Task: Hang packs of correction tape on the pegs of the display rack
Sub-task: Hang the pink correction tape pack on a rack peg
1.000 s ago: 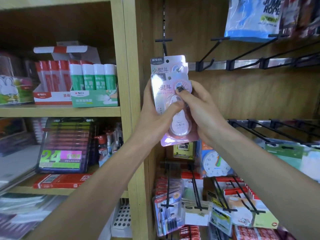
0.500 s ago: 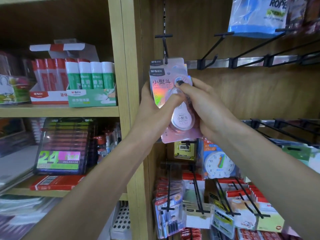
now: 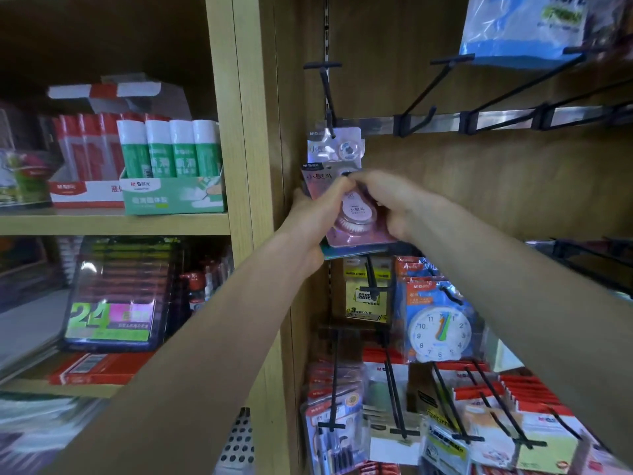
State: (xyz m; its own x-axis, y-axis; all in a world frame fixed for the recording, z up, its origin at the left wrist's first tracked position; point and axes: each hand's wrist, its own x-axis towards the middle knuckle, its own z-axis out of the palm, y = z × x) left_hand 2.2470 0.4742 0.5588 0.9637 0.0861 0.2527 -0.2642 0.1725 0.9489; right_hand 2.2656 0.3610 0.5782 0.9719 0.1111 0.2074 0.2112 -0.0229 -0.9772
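One pack of correction tape (image 3: 337, 147) hangs on the black peg (image 3: 325, 94) at the rack's upper left. Just below it, both hands hold a small stack of pink correction tape packs (image 3: 352, 214). My left hand (image 3: 315, 214) grips the stack from its left edge, thumb across the front. My right hand (image 3: 387, 204) pinches the top of the front pack from the right. A blue-edged pack shows under the pink one at the stack's bottom.
Bare black pegs (image 3: 442, 84) jut from the metal rail (image 3: 496, 120) to the right. Below hang a toy clock pack (image 3: 440, 327), sticky notes and pen packs. Glue stick boxes (image 3: 171, 166) stand on the wooden shelf at left. A blue bag (image 3: 524, 29) hangs top right.
The held stack has come down and away from the peg, leaving one pack hanging on it. Both hands dropped lower together.
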